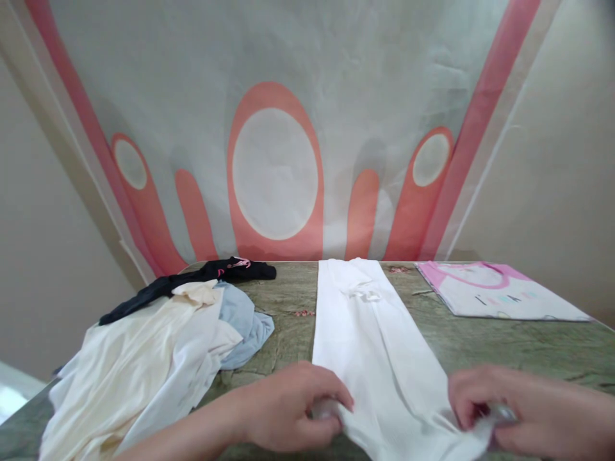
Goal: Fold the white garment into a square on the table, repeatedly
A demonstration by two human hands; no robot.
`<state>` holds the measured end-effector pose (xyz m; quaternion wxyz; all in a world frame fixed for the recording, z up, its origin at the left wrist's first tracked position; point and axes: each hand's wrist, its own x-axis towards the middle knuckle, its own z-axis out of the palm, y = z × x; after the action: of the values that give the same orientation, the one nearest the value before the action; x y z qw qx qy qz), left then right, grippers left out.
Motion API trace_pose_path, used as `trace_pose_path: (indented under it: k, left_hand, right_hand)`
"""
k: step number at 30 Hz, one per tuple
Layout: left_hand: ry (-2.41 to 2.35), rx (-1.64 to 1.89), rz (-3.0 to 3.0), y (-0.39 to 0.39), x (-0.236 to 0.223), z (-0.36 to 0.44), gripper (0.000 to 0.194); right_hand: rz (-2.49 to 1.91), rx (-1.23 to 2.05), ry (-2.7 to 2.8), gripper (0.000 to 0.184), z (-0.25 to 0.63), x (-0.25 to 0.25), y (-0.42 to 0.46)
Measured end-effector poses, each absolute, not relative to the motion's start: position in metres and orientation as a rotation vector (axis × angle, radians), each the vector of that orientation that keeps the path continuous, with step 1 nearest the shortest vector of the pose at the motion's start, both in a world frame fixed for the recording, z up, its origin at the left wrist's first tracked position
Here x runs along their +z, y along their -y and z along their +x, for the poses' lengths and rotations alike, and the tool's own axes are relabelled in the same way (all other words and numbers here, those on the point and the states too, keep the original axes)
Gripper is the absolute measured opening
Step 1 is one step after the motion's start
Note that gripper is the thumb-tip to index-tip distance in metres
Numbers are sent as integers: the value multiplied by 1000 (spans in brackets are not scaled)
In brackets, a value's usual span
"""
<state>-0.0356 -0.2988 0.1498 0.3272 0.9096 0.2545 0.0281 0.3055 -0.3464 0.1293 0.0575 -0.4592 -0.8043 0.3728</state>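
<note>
A long white garment [358, 346], folded into a narrow strip, lies lengthwise on the table from the far edge towards me. What kind of garment it is, I cannot make out. My left hand [300, 410] pinches its near left corner, fingers closed on the cloth. At the near right corner, my right hand [494, 403] grips the fabric between thumb and fingers, slightly blurred. The near end is lifted and creased between both hands. A small bunched knot of cloth shows near the garment's far end.
On the left lies a loose pile of cream and white clothes [144, 365], with a light blue cloth [245, 326] and a black garment [192, 282] beside it. A folded pink and white shirt [500, 291] rests at the right on the wooden table [288, 288]. A patterned wall stands behind.
</note>
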Motion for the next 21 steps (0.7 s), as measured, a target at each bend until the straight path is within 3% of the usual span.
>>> trace_pose_path:
  k: [4,7,15,21]
  left_hand:
    - [-735,-4,2395,292,141,-40,43]
    - [-931,81,2509,263,113,-33,40]
    - [-1012,-3,2763,225,51,0,61]
    - [-1060,11,2754,243,46,1,67]
  right_hand:
    - [-1419,1392,2442,33,299,131,358]
    - [-1578,1215,2335,28,298,117,333]
    - [-1538,588,2214,37,285,56,241]
    - [-1412,516,2241,34,238,47,233]
